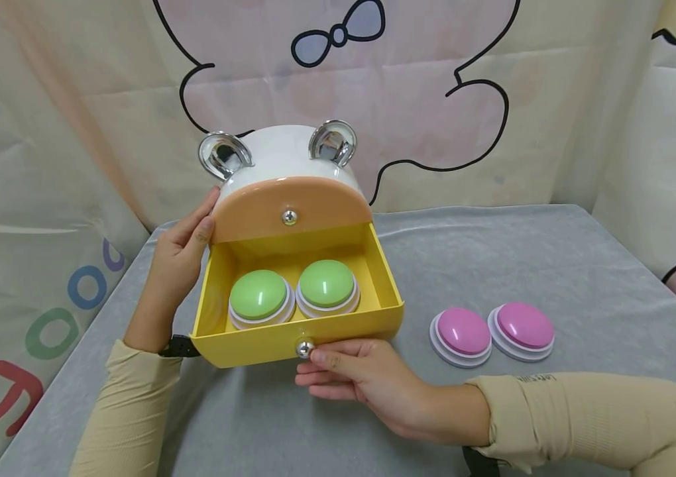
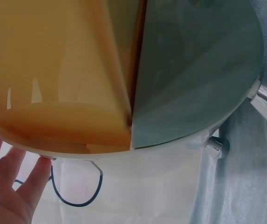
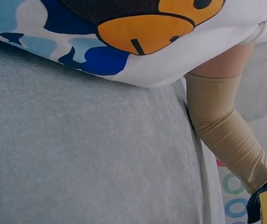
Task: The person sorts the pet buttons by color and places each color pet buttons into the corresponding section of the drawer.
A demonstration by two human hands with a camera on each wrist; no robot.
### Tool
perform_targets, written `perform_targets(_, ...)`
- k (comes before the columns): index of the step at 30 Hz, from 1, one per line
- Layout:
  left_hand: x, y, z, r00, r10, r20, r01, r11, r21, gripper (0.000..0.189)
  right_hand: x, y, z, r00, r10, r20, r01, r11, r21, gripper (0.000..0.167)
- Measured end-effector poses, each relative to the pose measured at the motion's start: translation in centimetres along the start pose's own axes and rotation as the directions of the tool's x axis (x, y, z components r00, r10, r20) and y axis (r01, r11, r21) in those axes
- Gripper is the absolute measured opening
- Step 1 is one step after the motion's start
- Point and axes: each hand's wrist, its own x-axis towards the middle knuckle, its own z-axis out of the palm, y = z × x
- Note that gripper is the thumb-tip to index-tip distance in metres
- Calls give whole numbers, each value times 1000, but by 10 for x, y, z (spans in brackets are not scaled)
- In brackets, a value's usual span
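Note:
A small rounded drawer box (image 1: 293, 156) has a white shell, silver ear-like pieces on top and an orange upper front with a silver knob. Its yellow lower drawer (image 1: 299, 341) is pulled out. Inside the drawer sit two domed buttons with green tops: a left green button (image 1: 258, 295) and a right green button (image 1: 327, 283), both on white bases. My left hand (image 1: 179, 255) holds the box's left side, thumb toward the front. Between thumb and index finger, my right hand (image 1: 374, 381) pinches the drawer's silver knob (image 1: 305, 349); its other fingers extend below.
Two pink-topped buttons, one left (image 1: 463, 334) and one right (image 1: 523, 330), lie side by side on the grey cloth-covered table (image 1: 481, 258), right of the box. A printed curtain (image 1: 421, 119) hangs behind.

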Motion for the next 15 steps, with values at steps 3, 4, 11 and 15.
perform_targets(3, 0, 1, 0, 1000, -5, 1, 5, 1000, -1, 43, 0, -1, 1, 1000, -1, -7, 1, 1000, -4, 41)
perform_targets(4, 0, 1, 0, 1000, -6, 2, 6, 1000, -2, 43, 1, -2, 1, 1000, 0, -10, 0, 1000, -5, 41)
perform_targets(11, -1, 3, -2, 1000, 13, -8, -13, 1000, -1, 43, 4, -2, 3, 1000, -1, -13, 1, 1000, -5, 39)
perform_targets(15, -1, 1, -1, 1000, 27, -6, -28, 1000, -13, 43, 4, -2, 5, 999, 4, -39, -4, 1000, -3, 40)
